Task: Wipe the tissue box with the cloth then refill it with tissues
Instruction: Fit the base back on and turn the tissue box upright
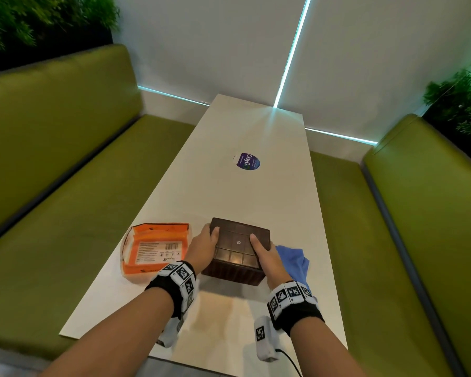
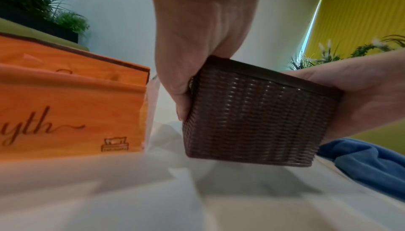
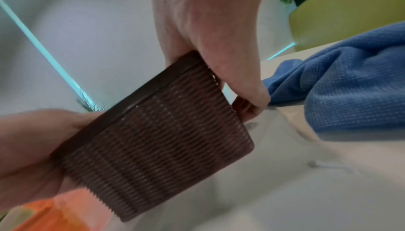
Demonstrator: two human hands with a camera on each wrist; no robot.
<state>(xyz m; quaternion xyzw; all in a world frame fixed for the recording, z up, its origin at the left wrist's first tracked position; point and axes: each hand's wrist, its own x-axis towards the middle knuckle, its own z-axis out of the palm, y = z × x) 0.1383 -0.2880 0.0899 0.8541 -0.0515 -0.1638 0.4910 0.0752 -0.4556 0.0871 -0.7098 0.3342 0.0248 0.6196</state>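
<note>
Both hands hold the brown woven tissue box (image 1: pixel 237 248) near the table's front edge. The face turned up shows a ribbed grid with a small centre mark. My left hand (image 1: pixel 201 248) grips its left side, thumb on the upper face. Its right side is gripped by my right hand (image 1: pixel 267 257), thumb also on top. The wrist views show the tissue box (image 2: pixel 252 122) (image 3: pixel 157 148) slightly tilted, low over the table. A blue cloth (image 1: pixel 294 262) lies crumpled just right of the box. An orange pack of tissues (image 1: pixel 155 248) lies to the left.
The long white table (image 1: pixel 242 126) runs away from me and bears a round blue sticker (image 1: pixel 248 161) in its middle. Green benches (image 1: pixel 65 164) (image 1: pixel 419 219) flank it on both sides. Plants stand behind the benches.
</note>
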